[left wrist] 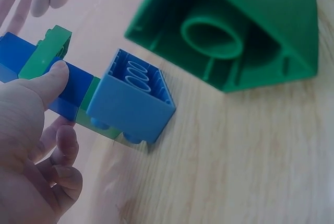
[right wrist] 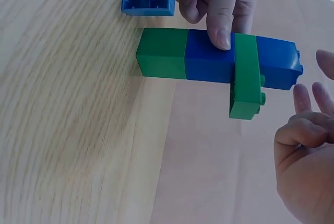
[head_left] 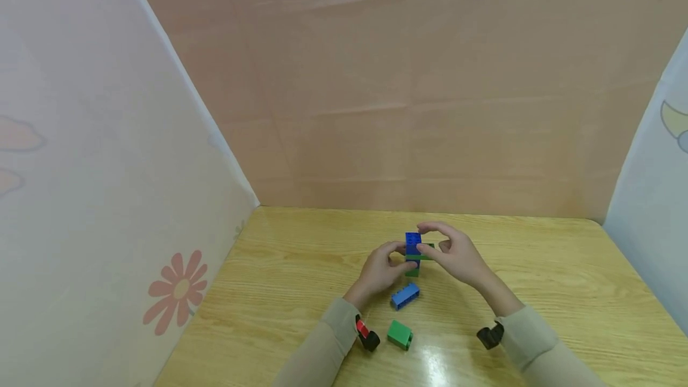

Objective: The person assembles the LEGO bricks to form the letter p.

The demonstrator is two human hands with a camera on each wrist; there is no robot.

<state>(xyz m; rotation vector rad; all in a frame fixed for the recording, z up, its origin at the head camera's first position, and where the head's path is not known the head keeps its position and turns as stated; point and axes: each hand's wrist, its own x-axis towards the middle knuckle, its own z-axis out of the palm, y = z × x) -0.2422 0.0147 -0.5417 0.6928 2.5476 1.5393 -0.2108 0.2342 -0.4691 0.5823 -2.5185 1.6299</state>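
Observation:
A tower of toy building bricks stands on the table: a green brick (right wrist: 162, 52) at the base, a blue brick (right wrist: 210, 67), a longer green brick (right wrist: 244, 91) jutting out sideways, and another blue brick (right wrist: 276, 62) on top. My left hand (head_left: 378, 272) holds the tower from the left, thumb and fingers on the lower blue brick. Beside the top brick is my right hand (head_left: 459, 257), its thumb and fingers spread. In the right wrist view a gap shows between those fingers and the studs, and nothing is in the hand.
Between my forearms lie a lighter blue brick (head_left: 405, 296), tipped on its side, and a loose green brick (head_left: 400, 334) nearer to me. The wooden table (head_left: 301, 291) meets a tan backdrop (head_left: 430, 136) behind and a pale printed panel (head_left: 134, 136) at left.

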